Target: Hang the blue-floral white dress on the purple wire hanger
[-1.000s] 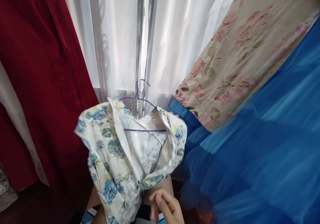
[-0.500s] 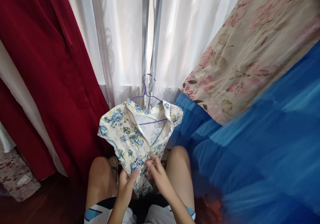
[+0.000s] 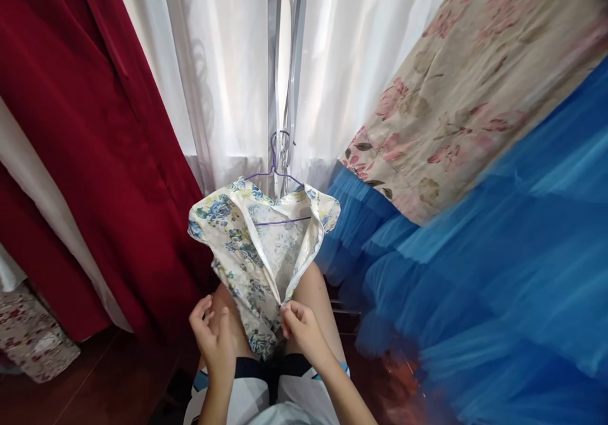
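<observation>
A white dress (image 3: 237,241) with blue and yellow flowers hangs from a purple wire hanger (image 3: 274,165) between my knees. Its front gapes in a long V, with the inside and the hanger's lower bar showing. At the point of the V, my right hand (image 3: 304,330) pinches what looks like the zipper; the pull itself is hidden by the fingers. My left hand (image 3: 213,336) is off the cloth, over my left thigh, its fingers loosely bent and apart with nothing in them. The dress's lower end bunches between my thighs.
White curtains (image 3: 228,83) hang ahead, with grey straps (image 3: 275,51) running down to the hanger. A dark red cloth (image 3: 123,178) drapes on the left. To the right hang a beige flowered cloth (image 3: 456,108) and a blue tulle skirt (image 3: 498,273). The floor (image 3: 95,380) is reddish-brown.
The V opening has grown longer and wider as my right hand moved slightly down with its lower end. My left hand has let go of the dress and moved left. My knees have drawn closer together.
</observation>
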`<move>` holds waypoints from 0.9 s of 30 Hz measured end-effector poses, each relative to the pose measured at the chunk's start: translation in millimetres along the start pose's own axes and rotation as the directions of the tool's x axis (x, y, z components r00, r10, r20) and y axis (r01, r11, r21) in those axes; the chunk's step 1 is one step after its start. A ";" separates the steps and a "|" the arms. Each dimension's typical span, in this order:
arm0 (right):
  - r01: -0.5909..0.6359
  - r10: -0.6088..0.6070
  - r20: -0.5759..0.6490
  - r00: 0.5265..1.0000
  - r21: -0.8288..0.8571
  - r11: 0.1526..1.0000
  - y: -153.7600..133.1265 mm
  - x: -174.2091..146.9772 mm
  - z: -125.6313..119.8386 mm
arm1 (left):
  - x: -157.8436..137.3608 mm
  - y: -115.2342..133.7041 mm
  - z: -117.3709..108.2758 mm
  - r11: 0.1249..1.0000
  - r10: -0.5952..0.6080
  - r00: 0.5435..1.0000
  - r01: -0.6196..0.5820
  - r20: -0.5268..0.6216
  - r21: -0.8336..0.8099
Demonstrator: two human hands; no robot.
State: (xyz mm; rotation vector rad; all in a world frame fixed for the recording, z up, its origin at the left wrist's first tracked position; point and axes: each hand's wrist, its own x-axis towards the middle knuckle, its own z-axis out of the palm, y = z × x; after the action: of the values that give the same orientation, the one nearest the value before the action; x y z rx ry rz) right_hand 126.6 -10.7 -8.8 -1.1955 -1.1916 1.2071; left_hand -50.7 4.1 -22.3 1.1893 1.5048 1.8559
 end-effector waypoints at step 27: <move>0.459 -0.438 -0.166 0.884 0.126 0.879 -213.6 115.1 -3.9 | -37.8 15.3 39.8 0.871 0.081 0.638 -0.418 0.766 0.256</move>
State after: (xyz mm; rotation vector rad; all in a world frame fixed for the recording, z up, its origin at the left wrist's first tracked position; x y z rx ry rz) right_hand 135.6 103.1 205.3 -0.8020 -1.1646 0.8383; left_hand 4.8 -8.9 -19.3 2.1347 1.2841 0.9290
